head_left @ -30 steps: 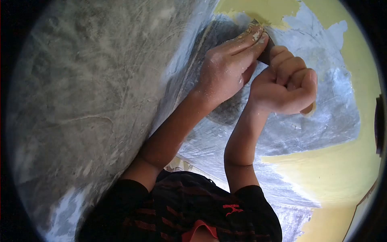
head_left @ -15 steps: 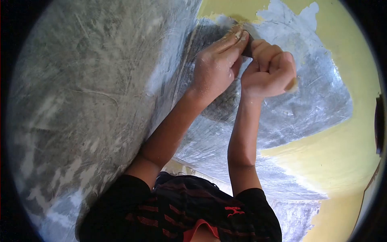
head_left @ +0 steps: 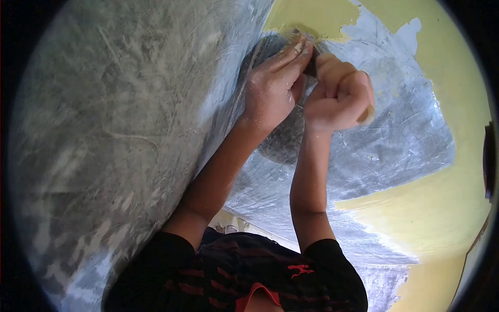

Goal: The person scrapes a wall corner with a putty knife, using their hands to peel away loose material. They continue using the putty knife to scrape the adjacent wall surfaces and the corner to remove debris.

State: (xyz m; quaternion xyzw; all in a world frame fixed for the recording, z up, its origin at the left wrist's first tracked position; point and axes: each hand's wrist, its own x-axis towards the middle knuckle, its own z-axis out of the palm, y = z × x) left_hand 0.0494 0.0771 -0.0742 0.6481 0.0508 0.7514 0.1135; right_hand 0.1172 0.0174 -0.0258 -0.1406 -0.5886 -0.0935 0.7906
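My right hand (head_left: 338, 93) is closed in a fist around a scraper, whose pale yellowish handle end (head_left: 367, 115) pokes out below the fist. Between my hands a bit of the scraper's dark flat blade (head_left: 312, 66) shows. My left hand (head_left: 270, 93), dusted with pale specks and flakes, has its fingers pressed together on that blade. The blade's tip is at the lower edge of a yellow paint patch (head_left: 306, 14) on the wall, near crumbled paint bits. My fingers hide most of the blade.
Bare grey wall (head_left: 395, 140) surrounds the patch, with yellow paint (head_left: 452, 67) further right. Another grey wall (head_left: 114, 130) meets it in a corner close to my left arm. A dark object (head_left: 488, 161) is at the far right edge.
Both hands, with the scraper, have shifted slightly left along the paint edge. The camera view has also moved a little, so the wall appears lower and further right.
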